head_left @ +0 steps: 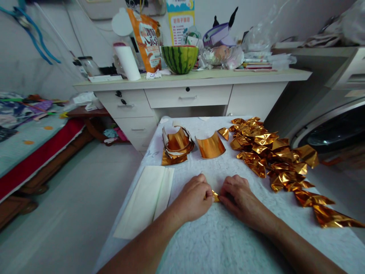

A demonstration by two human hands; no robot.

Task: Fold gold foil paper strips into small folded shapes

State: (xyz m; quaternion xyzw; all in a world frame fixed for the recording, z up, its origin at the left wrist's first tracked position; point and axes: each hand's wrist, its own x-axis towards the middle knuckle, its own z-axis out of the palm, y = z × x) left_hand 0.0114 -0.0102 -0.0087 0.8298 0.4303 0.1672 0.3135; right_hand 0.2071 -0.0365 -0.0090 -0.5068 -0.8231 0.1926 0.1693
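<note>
Both hands meet low over the middle of the cloth-covered table [199, 243]. My left hand [196, 198] is closed on one end of a small piece of gold foil paper [215, 196], and my right hand [238, 198] pinches its other end. Most of that piece is hidden by my fingers. Beyond my hands lie a curled gold foil sheet [211, 146] and a stack of curled gold sheets [178, 144]. To the right spreads a pile of folded gold foil pieces [265, 148]. Pale folded paper [145, 198] lies left of my left hand.
A white desk [188, 97] with drawers stands behind the table. On it are a cut watermelon [180, 59], an orange pouch [146, 42], a white paper roll [127, 61] and plastic bags. A washing machine [342, 95] stands right, a bed [34, 148] left.
</note>
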